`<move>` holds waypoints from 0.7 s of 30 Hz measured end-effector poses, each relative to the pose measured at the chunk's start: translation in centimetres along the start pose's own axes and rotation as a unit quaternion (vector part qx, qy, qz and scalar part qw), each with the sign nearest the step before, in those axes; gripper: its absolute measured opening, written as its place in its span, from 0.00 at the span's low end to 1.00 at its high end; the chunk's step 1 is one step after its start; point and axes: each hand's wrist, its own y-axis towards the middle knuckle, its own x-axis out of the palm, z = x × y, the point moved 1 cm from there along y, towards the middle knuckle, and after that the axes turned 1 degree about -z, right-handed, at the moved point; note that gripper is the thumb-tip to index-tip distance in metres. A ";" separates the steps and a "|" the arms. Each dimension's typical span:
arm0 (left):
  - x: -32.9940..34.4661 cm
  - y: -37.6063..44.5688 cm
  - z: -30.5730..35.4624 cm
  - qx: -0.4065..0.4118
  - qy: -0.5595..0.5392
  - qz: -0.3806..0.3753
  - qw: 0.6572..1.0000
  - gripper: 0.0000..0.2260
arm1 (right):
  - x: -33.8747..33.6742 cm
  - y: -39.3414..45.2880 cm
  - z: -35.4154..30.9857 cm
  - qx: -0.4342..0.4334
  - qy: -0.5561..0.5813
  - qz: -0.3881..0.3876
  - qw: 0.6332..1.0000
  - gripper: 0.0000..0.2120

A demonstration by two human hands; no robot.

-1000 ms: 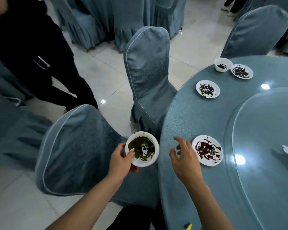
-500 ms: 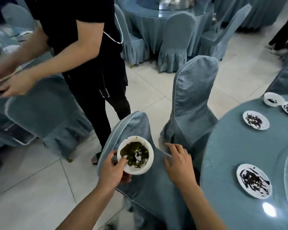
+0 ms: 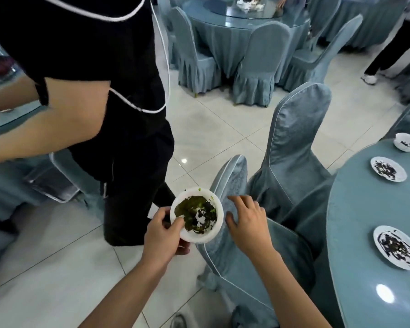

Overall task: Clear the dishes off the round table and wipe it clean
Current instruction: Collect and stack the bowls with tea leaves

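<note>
My left hand (image 3: 162,235) grips a white bowl (image 3: 197,215) smeared with green and dark sauce, thumb over its rim, held above the floor left of a chair. Just right of the bowl, my right hand (image 3: 249,221) is spread open with relaxed fingers over the top of a blue-covered chair (image 3: 232,181), holding nothing. The round table (image 3: 355,233) with its blue cloth lies at the right edge. On it sit two dirty white plates, a near plate (image 3: 397,247) and a far plate (image 3: 388,172), and a small white bowl (image 3: 408,142) further back.
A person in black (image 3: 118,114) stands close on the left, arms reaching left. A second covered chair (image 3: 296,143) stands against the round table. Another table with chairs (image 3: 237,39) is at the back. White tiled floor (image 3: 45,268) stretches between them.
My view has swung left, away from the round table. The bowl in my left hand has left the table's edge and now hangs over the floor; my right hand came off the table to the chair top.
</note>
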 end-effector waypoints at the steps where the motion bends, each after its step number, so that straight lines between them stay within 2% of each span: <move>1: -0.5 0.2 0.0 0.001 0.000 0.002 1.000 0.08 | 0.1 0.3 -0.5 -0.003 0.001 0.002 1.000 0.19; 9: -0.7 4.0 1.8 -0.006 -0.033 0.028 0.999 0.06 | 0.7 5.2 -2.0 -0.026 0.013 0.017 0.999 0.19; 16: 0.3 9.2 3.9 -0.015 -0.051 0.051 0.997 0.12 | 1.4 10.1 -1.0 -0.022 0.013 0.034 0.999 0.19; 21: 0.9 14.7 6.2 -0.021 -0.026 0.039 0.999 0.14 | 2.0 14.4 -0.2 0.028 0.029 0.041 0.998 0.19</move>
